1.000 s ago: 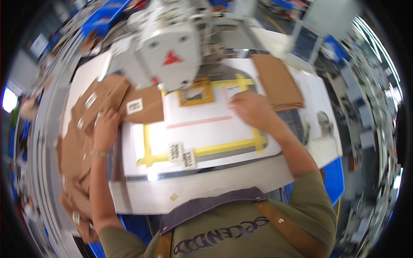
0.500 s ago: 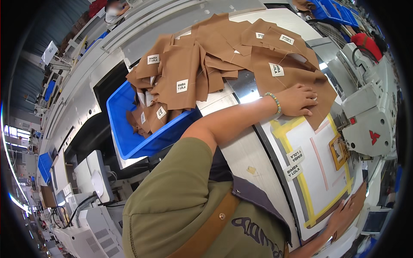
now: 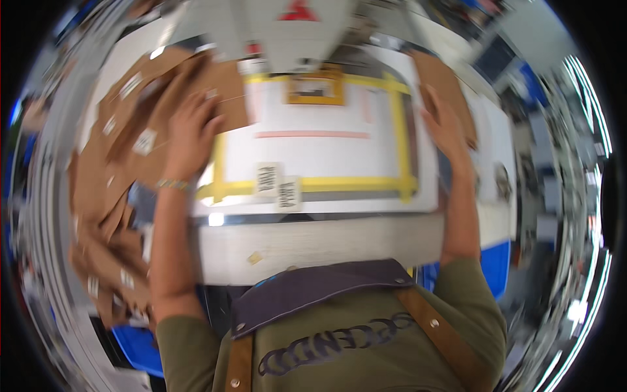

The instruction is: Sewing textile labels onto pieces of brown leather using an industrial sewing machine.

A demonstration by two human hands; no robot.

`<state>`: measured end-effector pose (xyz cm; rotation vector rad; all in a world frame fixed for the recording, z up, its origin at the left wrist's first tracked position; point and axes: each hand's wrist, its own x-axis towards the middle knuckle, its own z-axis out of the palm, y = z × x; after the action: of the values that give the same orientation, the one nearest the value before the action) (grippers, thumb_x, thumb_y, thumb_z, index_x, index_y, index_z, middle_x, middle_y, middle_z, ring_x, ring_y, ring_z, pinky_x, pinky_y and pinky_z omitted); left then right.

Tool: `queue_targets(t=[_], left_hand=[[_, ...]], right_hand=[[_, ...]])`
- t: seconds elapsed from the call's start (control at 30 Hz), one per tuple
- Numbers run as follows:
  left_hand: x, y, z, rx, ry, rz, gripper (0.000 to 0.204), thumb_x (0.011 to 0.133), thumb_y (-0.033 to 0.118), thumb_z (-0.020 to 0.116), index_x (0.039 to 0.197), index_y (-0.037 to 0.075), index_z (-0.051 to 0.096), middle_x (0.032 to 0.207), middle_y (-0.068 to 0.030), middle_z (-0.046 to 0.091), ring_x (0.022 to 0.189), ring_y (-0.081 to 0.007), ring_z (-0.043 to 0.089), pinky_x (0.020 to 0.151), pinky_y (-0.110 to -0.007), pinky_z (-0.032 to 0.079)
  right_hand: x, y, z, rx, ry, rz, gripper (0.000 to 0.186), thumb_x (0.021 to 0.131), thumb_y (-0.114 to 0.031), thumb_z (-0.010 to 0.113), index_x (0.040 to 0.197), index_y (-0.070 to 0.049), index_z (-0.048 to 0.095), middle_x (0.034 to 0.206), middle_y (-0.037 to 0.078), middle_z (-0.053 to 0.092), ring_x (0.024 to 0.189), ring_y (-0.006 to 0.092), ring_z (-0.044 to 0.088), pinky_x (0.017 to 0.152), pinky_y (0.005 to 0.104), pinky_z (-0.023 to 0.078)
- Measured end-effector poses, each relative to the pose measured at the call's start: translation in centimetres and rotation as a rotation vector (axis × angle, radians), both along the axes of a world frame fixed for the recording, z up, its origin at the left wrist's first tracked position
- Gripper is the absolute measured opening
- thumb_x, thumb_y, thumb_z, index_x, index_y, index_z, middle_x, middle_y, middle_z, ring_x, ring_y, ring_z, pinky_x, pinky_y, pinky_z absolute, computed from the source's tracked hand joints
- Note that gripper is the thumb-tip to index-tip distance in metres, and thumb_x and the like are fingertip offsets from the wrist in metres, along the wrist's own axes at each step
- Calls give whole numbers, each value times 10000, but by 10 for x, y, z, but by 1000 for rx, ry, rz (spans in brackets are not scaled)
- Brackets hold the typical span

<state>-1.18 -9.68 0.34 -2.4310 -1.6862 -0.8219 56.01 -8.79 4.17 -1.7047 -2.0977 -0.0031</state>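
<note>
My left hand (image 3: 191,130) lies on the near edge of a spread pile of brown fabric or leather pieces (image 3: 166,108), fingers apart. My right hand (image 3: 445,127) is stretched out at the right side of a white template (image 3: 313,157) bordered with yellow tape. Its fingers rest against a single brown piece (image 3: 450,88). Two white labels (image 3: 267,179) lie at the template's near left edge. A yellow-brown frame (image 3: 315,89), the machine's clamp or foot plate, sits at its far edge. Motion blur softens both hands.
A pale grey sewing machine head (image 3: 294,32) stands directly ahead over the template. More brown pieces hang down the left side above a blue bin (image 3: 140,353). Another blue bin (image 3: 496,268) is at the lower right, below the table edge.
The view has swung from the left pile to face the machine squarely. My left hand stays on the brown pieces, and my right hand stays by the brown piece at the right.
</note>
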Motion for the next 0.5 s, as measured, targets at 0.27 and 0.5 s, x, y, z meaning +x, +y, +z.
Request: queue_targets(t=[0.27,0.5], left_hand=[[3,28,-12,-50,61,-165,471,1114,215,574,1556,54,597,1611,-193,563,1507,-391,497,1253,-517,375],[6,-10,20,-78,143,-333,493,1147,225,542,1575,-20,550,1625,-226,547,1539,-406,463,1288,-517,355]], right_hand=[[53,-47,-17,-44,-42,-211,777,995,-537,716,1628,-136,511,1721,191,427,1603,430,345,1269,664,264],[26,-16,-42,57,-211,-312,608,1032,-506,616,1521,-146,638,1628,193,519,1532,422,449,1215,668,329]])
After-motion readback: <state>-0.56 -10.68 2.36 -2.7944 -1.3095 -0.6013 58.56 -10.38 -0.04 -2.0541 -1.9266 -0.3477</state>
